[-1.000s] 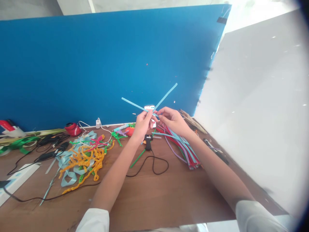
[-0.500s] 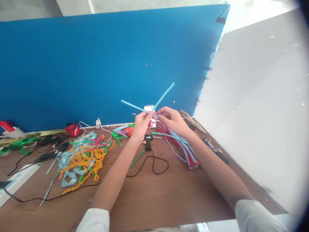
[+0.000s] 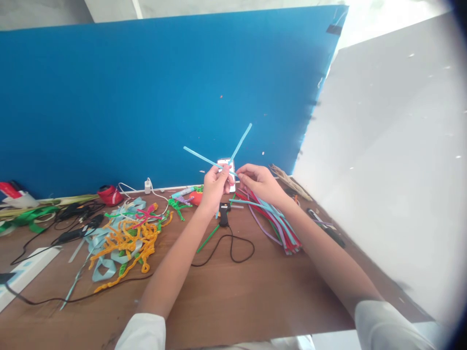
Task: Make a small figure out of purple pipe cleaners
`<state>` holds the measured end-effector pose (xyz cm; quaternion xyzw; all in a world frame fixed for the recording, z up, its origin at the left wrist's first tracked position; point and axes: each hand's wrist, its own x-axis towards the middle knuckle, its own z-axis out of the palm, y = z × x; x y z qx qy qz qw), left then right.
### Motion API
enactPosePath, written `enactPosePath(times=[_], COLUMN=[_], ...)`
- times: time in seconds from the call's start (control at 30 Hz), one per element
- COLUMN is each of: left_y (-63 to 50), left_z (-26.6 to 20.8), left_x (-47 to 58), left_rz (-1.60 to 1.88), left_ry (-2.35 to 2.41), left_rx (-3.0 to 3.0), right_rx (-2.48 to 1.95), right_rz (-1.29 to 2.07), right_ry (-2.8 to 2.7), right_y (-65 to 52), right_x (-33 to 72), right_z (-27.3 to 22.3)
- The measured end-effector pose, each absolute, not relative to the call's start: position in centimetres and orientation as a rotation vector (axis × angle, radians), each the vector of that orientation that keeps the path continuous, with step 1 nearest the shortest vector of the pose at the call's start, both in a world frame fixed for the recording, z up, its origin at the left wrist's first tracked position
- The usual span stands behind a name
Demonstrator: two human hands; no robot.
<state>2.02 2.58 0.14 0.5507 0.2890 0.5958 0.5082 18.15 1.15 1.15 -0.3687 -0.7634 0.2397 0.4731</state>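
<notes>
Two light blue pipe cleaners (image 3: pixel 203 157) cross each other in front of the blue board, above the table. At the crossing my left hand (image 3: pixel 216 187) pinches them between thumb and fingers. The upper arm of the cross points up and right, and another points up and left. My right hand (image 3: pixel 259 182) has its thumb and fingertips closed on the short end sticking out to the right. Behind the hands a phone (image 3: pixel 232 181) with a lit screen leans against the board, partly covered by my left hand.
Below my hands lies a black glue gun (image 3: pixel 224 214) with its looped cord. To the right is a bundle of coloured pipe cleaners (image 3: pixel 280 226). Twisted orange pipe cleaners (image 3: pixel 142 243) and pale blue ribbon (image 3: pixel 105 270) heap at left, near a white power strip (image 3: pixel 32 272).
The upper pipe cleaner arm has swung left and stands steeper. A blue end now shows below my left hand. My right hand has shifted slightly away from the left.
</notes>
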Motion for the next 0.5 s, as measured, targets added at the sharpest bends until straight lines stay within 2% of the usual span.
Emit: enactPosePath(times=[0.5], left_y=[2.82], left_z=[0.05], left_x=[2.02], left_rz=[1.442], left_ry=[0.645], left_rx=[1.338], right_rx=[-0.894], right_rz=[0.564], right_ry=[-1.830], right_y=[1.12], right_x=[18.13], right_z=[1.19])
